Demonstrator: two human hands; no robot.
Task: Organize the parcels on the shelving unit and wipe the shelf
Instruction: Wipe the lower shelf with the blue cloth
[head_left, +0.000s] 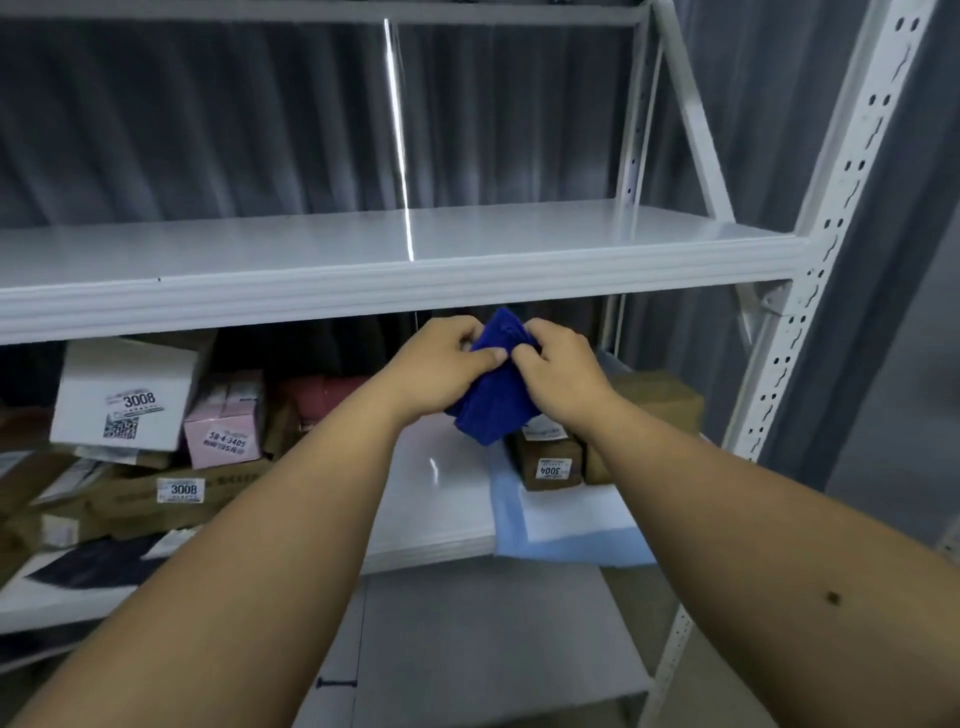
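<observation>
Both hands gripped a blue cloth (493, 395) in front of the shelving unit (810, 291): the left hand (441, 369) and the right hand (558, 371) pinched it between thumbs and curled fingers, apparently folding or bunching it. The upper shelf (311, 249) stood bare and glossy; whether it had been wiped could not be told. On the lower shelf (436, 499), parcels lay jumbled at the left, among them a white box marked 3008 (124, 395) and a pink box (223, 421), with a brown box marked 3004 (550, 462) at the right. Sorting appeared largely outstanding. Grey curtains (234, 119) hung behind the white metal frame.
</observation>
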